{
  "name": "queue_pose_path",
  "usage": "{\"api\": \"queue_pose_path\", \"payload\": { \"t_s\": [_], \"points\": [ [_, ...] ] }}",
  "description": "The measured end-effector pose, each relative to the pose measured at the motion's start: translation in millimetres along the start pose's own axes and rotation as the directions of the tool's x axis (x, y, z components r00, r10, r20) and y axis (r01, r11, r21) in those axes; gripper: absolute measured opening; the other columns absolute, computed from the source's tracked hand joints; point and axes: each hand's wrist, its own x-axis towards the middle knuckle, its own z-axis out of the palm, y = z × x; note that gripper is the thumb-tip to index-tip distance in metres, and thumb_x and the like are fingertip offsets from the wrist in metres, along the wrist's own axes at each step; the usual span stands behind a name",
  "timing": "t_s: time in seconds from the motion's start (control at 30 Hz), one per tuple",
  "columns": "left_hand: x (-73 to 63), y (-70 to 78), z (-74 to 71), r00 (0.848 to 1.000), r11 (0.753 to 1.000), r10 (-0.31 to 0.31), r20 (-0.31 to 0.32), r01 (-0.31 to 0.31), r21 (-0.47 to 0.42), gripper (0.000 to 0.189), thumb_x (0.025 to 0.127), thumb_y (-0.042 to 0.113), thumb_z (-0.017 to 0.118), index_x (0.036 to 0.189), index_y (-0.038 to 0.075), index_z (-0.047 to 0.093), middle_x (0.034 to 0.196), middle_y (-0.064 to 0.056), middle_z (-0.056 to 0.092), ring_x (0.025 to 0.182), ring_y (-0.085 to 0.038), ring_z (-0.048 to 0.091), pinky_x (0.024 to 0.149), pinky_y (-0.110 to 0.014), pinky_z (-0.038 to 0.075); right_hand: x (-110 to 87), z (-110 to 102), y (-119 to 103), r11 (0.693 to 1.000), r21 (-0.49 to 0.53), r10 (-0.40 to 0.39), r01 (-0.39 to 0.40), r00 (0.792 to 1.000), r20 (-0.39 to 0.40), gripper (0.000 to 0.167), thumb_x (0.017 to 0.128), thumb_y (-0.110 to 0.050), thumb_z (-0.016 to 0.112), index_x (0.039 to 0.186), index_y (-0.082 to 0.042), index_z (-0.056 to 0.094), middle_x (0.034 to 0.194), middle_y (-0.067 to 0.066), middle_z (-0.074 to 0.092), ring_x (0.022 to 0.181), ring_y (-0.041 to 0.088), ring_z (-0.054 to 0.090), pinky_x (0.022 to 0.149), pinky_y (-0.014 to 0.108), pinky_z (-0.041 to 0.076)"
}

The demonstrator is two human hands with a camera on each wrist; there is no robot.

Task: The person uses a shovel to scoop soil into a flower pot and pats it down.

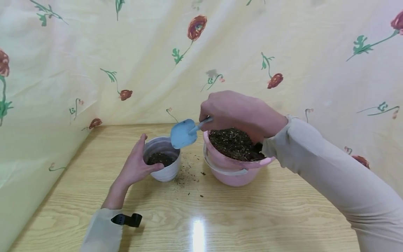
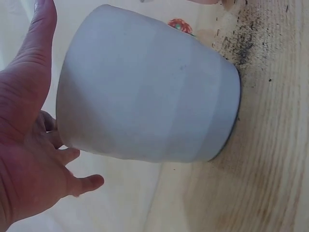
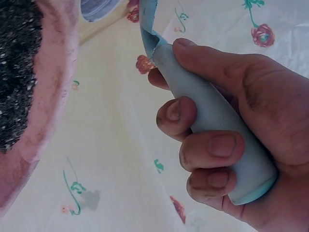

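In the head view my right hand (image 1: 234, 110) holds a small blue hand trowel (image 1: 183, 134) above the table. The right wrist view shows the fingers curled round its pale blue handle (image 3: 217, 130). The trowel's blade overlaps the right rim of a white flower pot (image 1: 167, 173), with no soil visible on its near face. Dark soil (image 1: 161, 159) lies low inside the pot. My left hand (image 1: 136, 164) rests at the pot's left side, thumb along the front rim. In the left wrist view its fingers (image 2: 89, 182) are spread and loose beside the pot (image 2: 145, 87).
A pink bucket (image 1: 233, 176) full of dark soil stands right of the pot, its handle hanging at the front. Soil crumbs (image 1: 185, 176) are scattered on the wooden table (image 1: 239, 217) between them. Flowered cloth (image 1: 151, 70) hangs behind and at the left.
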Motion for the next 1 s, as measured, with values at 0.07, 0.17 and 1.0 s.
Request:
{"api": "queue_pose_path", "payload": {
  "t_s": [0.07,0.17,1.0],
  "points": [
    [0.3,1.9,-0.6,1.000,1.000,0.006,-0.006,-0.006,0.010,0.126,0.070,0.041,0.086,0.156,0.014,-0.002,0.160,-0.013,0.013,0.144,-0.038,0.014,0.109,-0.063,0.022,-2.3,2,3,1.000,0.000,-0.003,0.003,1.000,-0.012,0.018,0.091,-0.024,0.063,0.074,-0.020,0.071,0.065,-0.009,0.057,0.063,0.012,0.045,0.061,0.029,0.040],
    [0.5,5.0,-1.1,1.000,1.000,0.014,-0.013,-0.014,0.020,0.127,0.069,0.042,0.086,0.156,0.014,-0.001,0.160,-0.013,0.012,0.145,-0.037,0.013,0.109,-0.062,0.023,-5.7,6,7,1.000,0.000,-0.002,0.002,0.999,-0.032,0.014,0.090,-0.027,0.066,0.083,-0.021,0.076,0.073,-0.009,0.065,0.065,0.011,0.053,0.066,0.031,0.047],
    [2.9,40.0,6.8,0.991,0.992,0.126,-0.044,-0.126,0.009,0.128,0.063,0.033,0.092,0.156,0.020,0.006,0.160,-0.007,0.014,0.145,-0.033,0.015,0.109,-0.061,0.023,-37.6,36,45,0.999,0.036,-0.025,0.032,0.985,-0.172,0.027,0.093,-0.029,0.064,0.118,-0.023,0.071,0.052,-0.012,0.045,0.047,0.006,0.033,0.048,0.026,0.034]
  ]
}}
